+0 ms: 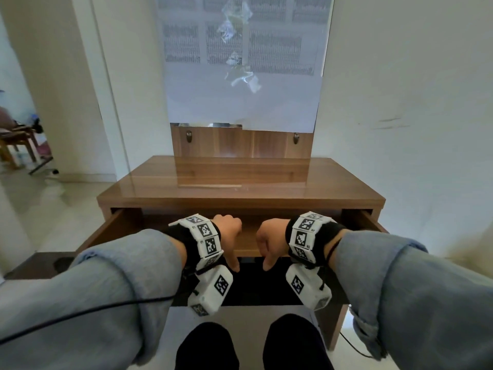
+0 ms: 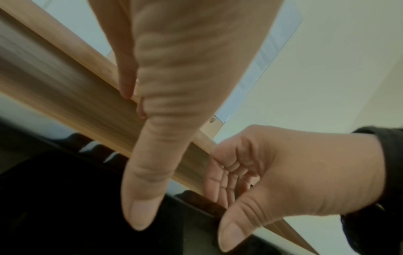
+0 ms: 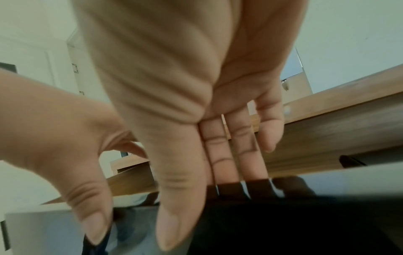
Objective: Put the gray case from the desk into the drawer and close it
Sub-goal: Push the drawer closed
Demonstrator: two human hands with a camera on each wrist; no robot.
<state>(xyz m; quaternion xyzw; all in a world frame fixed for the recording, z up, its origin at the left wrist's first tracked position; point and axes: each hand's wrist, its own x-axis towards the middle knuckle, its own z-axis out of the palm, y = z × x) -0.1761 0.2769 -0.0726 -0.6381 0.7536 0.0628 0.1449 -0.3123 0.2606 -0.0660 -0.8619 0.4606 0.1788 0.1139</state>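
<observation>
The wooden desk (image 1: 240, 188) has its drawer (image 1: 106, 228) pulled out toward me. My left hand (image 1: 229, 236) and right hand (image 1: 269, 236) sit side by side at the middle of the drawer front (image 1: 248, 252). Each hand holds the front's top edge, fingers behind the panel and thumb hanging down before it. In the left wrist view my left hand (image 2: 148, 172) straddles the blurred drawer front (image 2: 65, 96), with the right hand (image 2: 283, 163) beside it. The right wrist view shows my right hand (image 3: 174, 120) against the drawer front (image 3: 327, 134). No gray case is in view; the desktop is bare.
A paper-covered mirror (image 1: 240, 89) rises from a wooden back panel (image 1: 240, 145) at the desk's rear. White walls flank the desk. A chair (image 1: 16, 140) stands far left, a dark low surface (image 1: 40, 263) at lower left. My dark-clad legs (image 1: 205, 343) are under the drawer.
</observation>
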